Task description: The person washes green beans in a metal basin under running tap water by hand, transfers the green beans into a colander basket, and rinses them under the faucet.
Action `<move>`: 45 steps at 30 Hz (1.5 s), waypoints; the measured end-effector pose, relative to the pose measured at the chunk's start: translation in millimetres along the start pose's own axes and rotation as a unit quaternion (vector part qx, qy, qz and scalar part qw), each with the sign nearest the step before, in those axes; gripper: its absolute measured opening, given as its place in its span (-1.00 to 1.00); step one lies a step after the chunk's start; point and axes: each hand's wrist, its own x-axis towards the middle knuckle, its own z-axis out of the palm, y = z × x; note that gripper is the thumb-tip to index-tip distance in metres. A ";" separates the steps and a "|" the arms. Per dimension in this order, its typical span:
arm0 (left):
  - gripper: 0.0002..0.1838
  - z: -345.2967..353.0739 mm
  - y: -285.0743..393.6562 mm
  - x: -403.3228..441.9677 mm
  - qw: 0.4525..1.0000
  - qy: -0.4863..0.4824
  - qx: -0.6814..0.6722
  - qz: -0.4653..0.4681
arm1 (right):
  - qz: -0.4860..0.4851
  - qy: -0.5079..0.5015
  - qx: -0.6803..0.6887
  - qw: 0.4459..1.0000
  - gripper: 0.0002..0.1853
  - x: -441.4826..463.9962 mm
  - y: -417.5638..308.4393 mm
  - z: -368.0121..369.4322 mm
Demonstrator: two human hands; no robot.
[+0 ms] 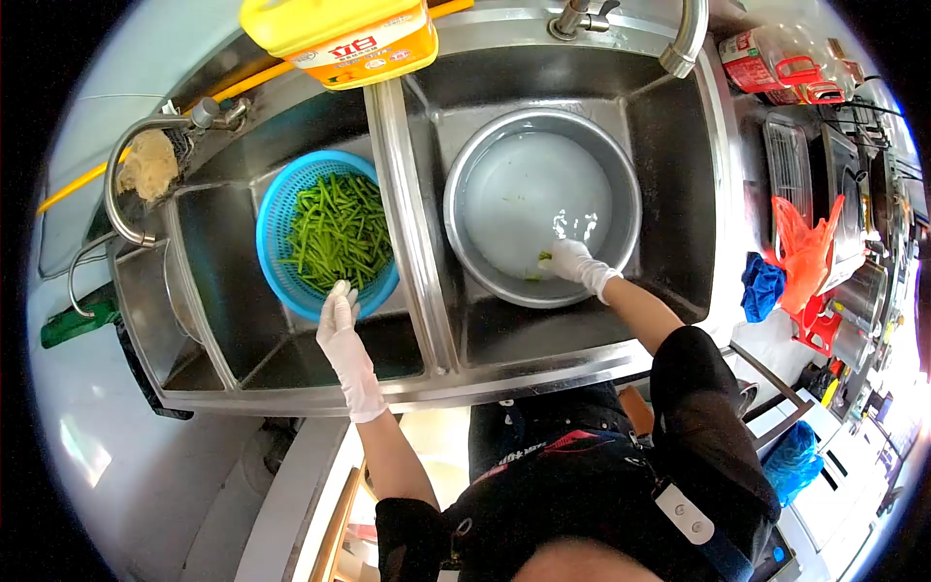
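Observation:
Both of my hands wear white gloves. My left hand (pixel 347 349) is at the near rim of a blue plastic basket (pixel 270 233) in the middle-left sink bowl, its fingers closed on that rim. Cut green beans (pixel 337 228) fill much of the basket. My right hand (pixel 580 269) dips into the near right side of a round metal basin (pixel 454 228) in the right sink bowl. A few green bean pieces (pixel 546 256) show at its closed fingertips. Cloudy water (pixel 529 194) fills the basin, with small green bits in it.
A metal divider (pixel 412 213) separates the sink bowls. A yellow detergent jug (pixel 364 48) stands behind it. Faucets (pixel 687 48) (pixel 136 131) arch over the back right and left. A sponge-like lump (pixel 148 165) sits at left; an orange bag (pixel 807 238) and blue cloth (pixel 763 286) are at right.

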 end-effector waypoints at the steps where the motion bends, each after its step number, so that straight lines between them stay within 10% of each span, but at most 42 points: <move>1: -0.69 -0.7 1.6 -0.3 1.000 0.002 -0.004 -0.001 | -0.011 -0.007 -0.007 1.000 -0.61 2.8 -6.9 4.0; 18: -0.67 -11.3 -4.8 8.4 1.000 -0.011 -0.016 -0.013 | -0.129 0.005 0.084 0.988 -0.64 9.1 2.2 38.9; 23: -0.65 -28.6 -1.7 11.4 0.999 -0.002 -0.031 -0.008 | -0.078 0.009 0.615 0.785 -0.75 -54.3 -43.1 -73.9; 26: -0.63 -39.9 -6.0 11.0 0.999 0.013 -0.037 -0.015 | -0.274 0.131 0.605 0.736 -0.74 -106.7 -132.0 -139.4; 29: -0.58 -45.4 -7.6 8.1 0.998 0.026 -0.042 -0.029 | -0.308 -0.030 0.674 0.671 -0.59 -119.5 -217.8 -181.0; 31: -0.54 -48.7 -9.0 6.0 0.997 0.032 -0.050 -0.044 | -0.351 -0.016 0.582 0.733 -0.48 -101.2 -267.8 -182.5; 33: -0.53 -52.4 -11.2 5.6 0.996 0.039 -0.058 -0.048 | -0.333 0.487 0.254 0.767 -0.36 -53.3 -294.4 -146.0; 35: -0.51 -56.9 -20.9 5.9 0.996 0.048 -0.070 -0.039 | -0.371 0.455 0.333 0.738 -0.41 -91.1 -251.2 -177.7; 37: -0.51 -54.7 -15.5 2.7 0.994 0.056 -0.084 -0.049 | -0.212 0.343 0.497 0.769 -0.57 -121.4 -193.5 -184.1; 41: -0.57 -53.2 -7.9 4.8 0.992 0.067 -0.090 -0.050 | 0.121 0.595 0.164 0.778 -0.57 -45.8 17.7 -63.1; 43: -0.59 -54.0 -6.6 3.6 0.994 0.065 -0.075 -0.042 | 0.377 0.408 0.233 0.798 -0.51 -74.5 50.8 -45.3; 45: -0.60 -52.7 -8.6 7.7 0.996 0.058 -0.065 -0.033 | 0.368 0.270 0.483 0.747 -0.48 -77.1 78.6 -17.6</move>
